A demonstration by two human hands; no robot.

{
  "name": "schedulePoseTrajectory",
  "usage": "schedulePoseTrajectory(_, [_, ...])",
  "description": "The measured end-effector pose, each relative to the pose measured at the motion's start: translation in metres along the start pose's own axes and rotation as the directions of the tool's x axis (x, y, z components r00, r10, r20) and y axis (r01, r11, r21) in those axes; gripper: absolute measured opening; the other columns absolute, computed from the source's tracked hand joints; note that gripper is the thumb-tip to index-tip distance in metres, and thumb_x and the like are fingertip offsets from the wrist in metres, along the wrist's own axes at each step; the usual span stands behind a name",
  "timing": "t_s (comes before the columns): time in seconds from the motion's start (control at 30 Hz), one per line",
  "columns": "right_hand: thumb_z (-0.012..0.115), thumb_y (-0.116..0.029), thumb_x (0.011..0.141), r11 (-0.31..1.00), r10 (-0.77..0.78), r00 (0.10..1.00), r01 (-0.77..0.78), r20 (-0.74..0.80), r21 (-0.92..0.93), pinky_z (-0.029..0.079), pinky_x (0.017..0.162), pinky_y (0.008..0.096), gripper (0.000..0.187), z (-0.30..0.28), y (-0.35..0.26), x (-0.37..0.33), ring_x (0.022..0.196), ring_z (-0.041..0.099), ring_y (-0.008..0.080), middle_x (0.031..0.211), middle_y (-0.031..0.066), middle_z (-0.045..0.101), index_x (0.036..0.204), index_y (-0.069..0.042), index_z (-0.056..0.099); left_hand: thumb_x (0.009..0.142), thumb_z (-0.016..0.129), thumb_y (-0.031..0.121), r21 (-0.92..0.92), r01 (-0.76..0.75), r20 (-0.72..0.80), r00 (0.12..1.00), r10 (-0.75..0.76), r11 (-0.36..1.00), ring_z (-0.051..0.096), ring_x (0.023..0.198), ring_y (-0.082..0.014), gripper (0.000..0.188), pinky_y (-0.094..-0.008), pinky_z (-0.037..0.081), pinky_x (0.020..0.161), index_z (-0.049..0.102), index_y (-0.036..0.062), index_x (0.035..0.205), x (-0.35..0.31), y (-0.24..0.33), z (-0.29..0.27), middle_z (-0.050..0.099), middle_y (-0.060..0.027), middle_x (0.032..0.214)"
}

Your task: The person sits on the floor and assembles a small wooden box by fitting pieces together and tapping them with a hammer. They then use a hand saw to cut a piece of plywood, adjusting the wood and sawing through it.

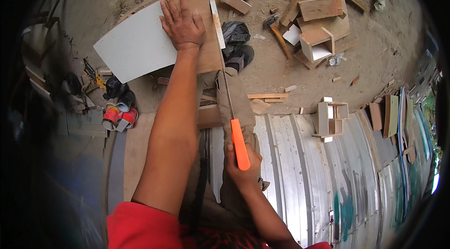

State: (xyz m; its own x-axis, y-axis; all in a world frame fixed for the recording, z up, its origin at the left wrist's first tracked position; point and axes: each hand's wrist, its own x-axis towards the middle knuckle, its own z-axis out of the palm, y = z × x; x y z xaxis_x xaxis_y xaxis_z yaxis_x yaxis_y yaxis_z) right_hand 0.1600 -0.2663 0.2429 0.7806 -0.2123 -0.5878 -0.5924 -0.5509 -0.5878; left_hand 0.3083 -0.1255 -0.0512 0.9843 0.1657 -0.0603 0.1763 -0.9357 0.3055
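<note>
My left hand (183, 25) lies flat with fingers spread, pressing on a brown wooden board (210, 47). Beside and partly under that board is a white-faced panel (133, 45). My right hand (244, 168) is wrapped round the orange handle of a handsaw (240, 145). The saw's thin blade points away from me, its far part meeting the board's near right edge. A narrow white strip of wood (217, 24) runs along the board's right side. What supports the board from below is mostly hidden.
A hammer (280, 38) lies on the dirt right of the boards, near stacked wood offcuts (321, 9). Red cans (119, 116) stand at left. A small wooden frame (332, 118) rests by the corrugated metal sheet (293, 164). A black plastic bag (235, 35) is beyond my shoe.
</note>
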Motion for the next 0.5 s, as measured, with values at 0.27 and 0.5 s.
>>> schedulePoseTrajectory(0.27, [0.066, -0.018, 0.093, 0.976, -0.012, 0.981, 0.054, -0.195, 0.21, 0.047, 0.054, 0.0357, 0.029, 0.083, -0.028, 0.219, 0.054, 0.064, 0.0269, 0.06, 0.0191, 0.061, 0.076, 0.004, 0.06, 0.094, 0.048, 0.038, -0.02, -0.059, 0.008, 0.998, 0.059, 0.998, 0.017, 0.15, -0.0374, 0.065, -0.0607, 0.02, 0.115, 0.032, 0.025, 0.155, 0.01, 0.002, 0.008, 0.019, -0.013, 0.164])
schedulePoseTrajectory(0.5, [0.069, -0.004, 0.09, 0.991, 0.132, 0.991, -0.132, 0.013, 0.021, 0.051, 0.056, 0.0331, 0.01, -0.008, -0.034, -0.006, 0.059, 0.066, 0.0202, 0.072, 0.0125, 0.065, 0.095, 0.003, 0.067, 0.094, 0.047, 0.039, -0.012, 0.017, 0.041, 0.999, -0.017, 1.0, 0.015, 0.151, -0.0342, 0.065, -0.06, 0.017, 0.117, 0.03, 0.028, 0.156, 0.004, 0.003, -0.002, 0.016, -0.0093, 0.165])
